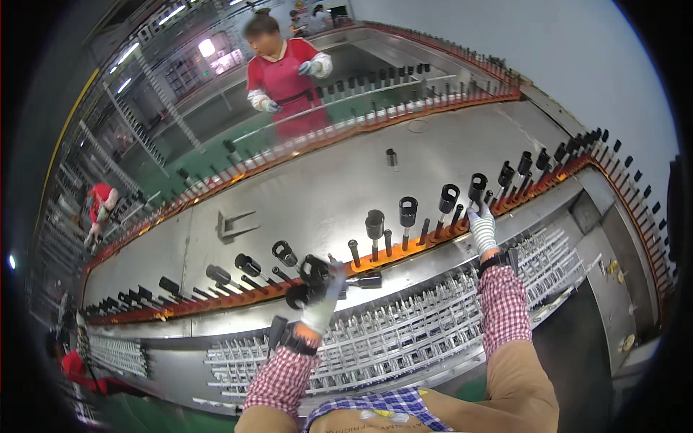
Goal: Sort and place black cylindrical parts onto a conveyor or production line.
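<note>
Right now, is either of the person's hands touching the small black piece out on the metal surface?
No, the small black piece sits apart from the left hand and right hand, across the orange rail.

Lower centre: blurred left hand [321, 303], gloved, at black cups [297, 297] | Right of centre: gloved right hand [482, 229] touching upright black holder [476, 195] | Across middle: orange track [413, 248] | Bottom: silver racks [404, 343] | Top, centre-left: person in red [289, 79]

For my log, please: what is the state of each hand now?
Left hand: blurred, at black cylinders; grip cannot be told.
Right hand: closed low on a black slotted piece.
</note>
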